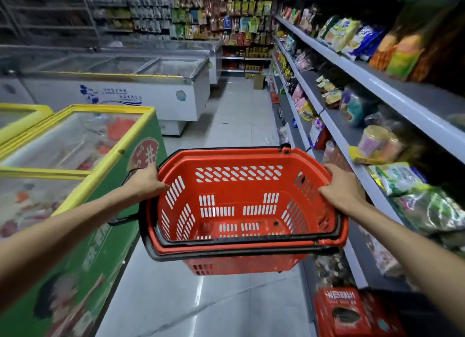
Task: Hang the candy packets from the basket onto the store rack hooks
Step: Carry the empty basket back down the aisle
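Left hand (147, 183) and right hand (341, 189) clench side rims of red basket (251, 262), near, mid-aisle. 0 packets visible inside. Risk: nothing to hang; hook rack (226, 17) far.

Far hanging packets (241, 24): too small, blurred, kinds unreadable. At right, shelf goods (352, 34) smeared. Nearby green freezer (113, 248) cut by left, bottom edges; contents hazy under glass lid (63, 145). Low right, red carton (352, 311) cut by bottom edge. On left hand (147, 183), fingers hidden behind basket (239, 151) rim.
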Demonstrator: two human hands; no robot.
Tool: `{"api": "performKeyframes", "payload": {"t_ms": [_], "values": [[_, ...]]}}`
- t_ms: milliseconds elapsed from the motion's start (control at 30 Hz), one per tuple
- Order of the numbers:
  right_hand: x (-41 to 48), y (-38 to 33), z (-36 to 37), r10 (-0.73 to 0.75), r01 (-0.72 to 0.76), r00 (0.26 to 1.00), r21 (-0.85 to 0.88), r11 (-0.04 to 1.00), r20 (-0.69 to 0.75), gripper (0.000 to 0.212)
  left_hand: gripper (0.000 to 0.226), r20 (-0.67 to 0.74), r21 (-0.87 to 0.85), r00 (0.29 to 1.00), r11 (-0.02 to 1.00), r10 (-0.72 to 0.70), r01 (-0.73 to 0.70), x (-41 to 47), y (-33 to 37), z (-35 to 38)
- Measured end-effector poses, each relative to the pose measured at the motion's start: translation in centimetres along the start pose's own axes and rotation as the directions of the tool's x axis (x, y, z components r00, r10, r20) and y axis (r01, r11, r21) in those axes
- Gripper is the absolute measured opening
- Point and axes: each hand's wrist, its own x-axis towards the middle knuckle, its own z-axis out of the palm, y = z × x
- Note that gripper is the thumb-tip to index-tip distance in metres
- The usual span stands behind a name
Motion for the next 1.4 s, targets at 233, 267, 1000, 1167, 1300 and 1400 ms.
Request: {"api": "performKeyframes", "payload": {"t_ms": [233, 267, 1000, 1167, 1300, 1400], "values": [[14.4, -2.2, 2.4, -0.004, 0.004, 1.000, 0.005, 1.000, -0.022, 0.050, 0.049, -0.022, -0.005, 1.000, 1.000, 0.000, 0.000, 15.6, 3.3, -0.9], [16.7, -2.3, 3.0, -0.006, 0.006, 1.000, 0.004, 1.000, -0.019, 0.052, 0.048, -0.016, 0.009, 1.000, 1.000, -0.003, 0.003, 18.0, 4.0, -0.8], [68.4, -6.2, 13.9, -0.059, 0.059, 0.998, 0.005, 0.998, 0.014, 0.045, 0.047, -0.001, 0.054, 0.997, 0.996, -0.071, 0.071, 68.3, 16.7, -1.6], [79.2, -9.5, 18.3, 0.030, -0.031, 0.999, 0.007, 1.000, 0.036, 0.051, 0.045, -0.018, 0.029, 0.999, 0.999, -0.040, 0.040, 80.4, 16.4, -1.9], [87.3, -12.2, 20.4, 0.149, -0.152, 0.987, 0.043, 0.987, 0.053, 0.035, 0.050, -0.032, -0.014, 0.999, 1.000, -0.018, 0.017, 89.3, 17.1, -2.8], [92.9, -13.3, 21.9, 0.214, -0.216, 0.976, 0.071, 0.974, 0.035, 0.019, 0.052, -0.031, -0.011, 1.000, 1.000, -0.001, 0.001, 95.6, 18.5, -3.5]]}}
